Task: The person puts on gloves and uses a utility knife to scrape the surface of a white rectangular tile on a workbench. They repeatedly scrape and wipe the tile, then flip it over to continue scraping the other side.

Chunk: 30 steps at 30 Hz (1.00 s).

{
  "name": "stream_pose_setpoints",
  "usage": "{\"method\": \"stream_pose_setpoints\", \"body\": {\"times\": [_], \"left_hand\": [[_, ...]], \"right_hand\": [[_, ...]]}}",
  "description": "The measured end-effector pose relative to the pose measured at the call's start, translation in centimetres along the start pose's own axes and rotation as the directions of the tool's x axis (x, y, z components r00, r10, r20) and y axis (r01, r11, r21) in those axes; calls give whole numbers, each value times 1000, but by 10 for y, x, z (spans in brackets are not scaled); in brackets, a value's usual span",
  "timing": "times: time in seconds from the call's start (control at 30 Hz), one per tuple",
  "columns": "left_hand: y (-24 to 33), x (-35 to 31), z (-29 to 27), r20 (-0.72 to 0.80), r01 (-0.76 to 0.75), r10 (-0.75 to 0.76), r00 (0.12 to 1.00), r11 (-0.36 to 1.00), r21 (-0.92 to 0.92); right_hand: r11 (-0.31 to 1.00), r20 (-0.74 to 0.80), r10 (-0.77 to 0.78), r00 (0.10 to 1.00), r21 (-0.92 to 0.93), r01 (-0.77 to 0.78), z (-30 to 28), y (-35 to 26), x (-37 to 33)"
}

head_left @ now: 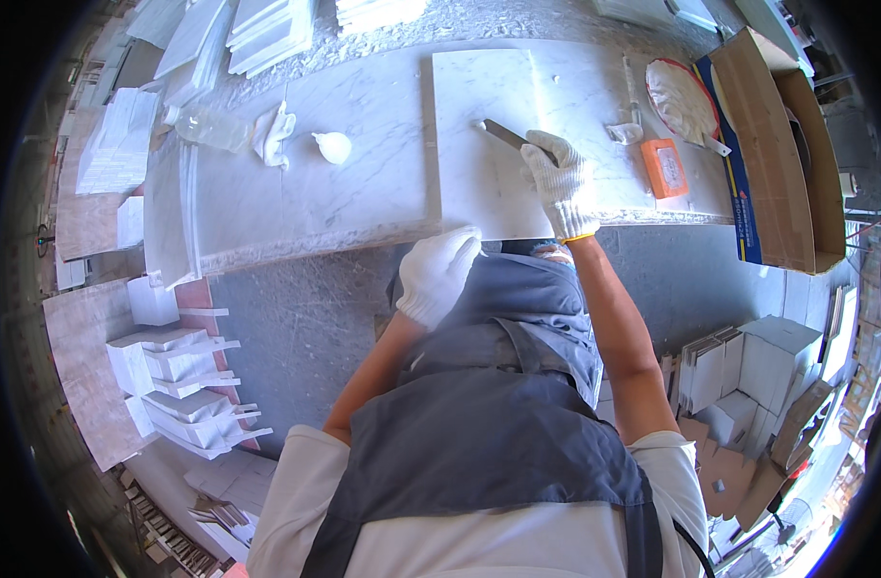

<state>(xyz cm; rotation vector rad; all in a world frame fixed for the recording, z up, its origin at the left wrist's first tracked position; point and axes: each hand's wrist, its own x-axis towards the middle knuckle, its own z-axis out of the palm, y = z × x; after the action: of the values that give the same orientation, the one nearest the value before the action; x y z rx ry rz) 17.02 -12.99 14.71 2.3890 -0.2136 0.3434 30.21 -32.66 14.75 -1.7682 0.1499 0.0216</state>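
Note:
A white marble slab [479,96] with grey veins lies on the larger marble bench top [363,87] in front of me. My right hand [563,183], in a white knitted glove with a yellow cuff, grips a long, narrow dark tool [506,135]. The tool's pale tip points left over the slab; its exact kind is unclear. Nearer to me, my gloved left hand [439,276] is by the slab's front left corner, fingers drawn together. Whatever those fingers may hold is hidden.
Left on the bench are a clear bottle [207,128], a crumpled white cloth [274,133] and a round white object [333,147]. An orange block [663,169], a red-rimmed pad [684,99] and a cardboard box [763,154] stand right. Stacked slabs [121,143] flank the bench.

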Motion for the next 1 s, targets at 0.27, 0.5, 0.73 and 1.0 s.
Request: {"method": "stream_pose_setpoints", "body": {"times": [0.27, 0.5, 0.73, 1.0], "left_hand": [[1, 3, -6, 49, 78, -74, 996, 993, -84], [-24, 15, -38, -174, 458, -560, 810, 790, -409], [-109, 60, -63, -513, 438, -404, 757, 897, -59], [-137, 107, -54, -492, 507, -384, 781, 850, 141]], "right_hand": [[900, -85, -371, 925, -278, 336, 5, 1, -1], [663, 172, 175, 969, 707, -245, -48, 14, -33], [955, 149, -45, 988, -284, 86, -42, 60, -106], [98, 588, 195, 785, 785, -612, -41, 15, -120]]}}
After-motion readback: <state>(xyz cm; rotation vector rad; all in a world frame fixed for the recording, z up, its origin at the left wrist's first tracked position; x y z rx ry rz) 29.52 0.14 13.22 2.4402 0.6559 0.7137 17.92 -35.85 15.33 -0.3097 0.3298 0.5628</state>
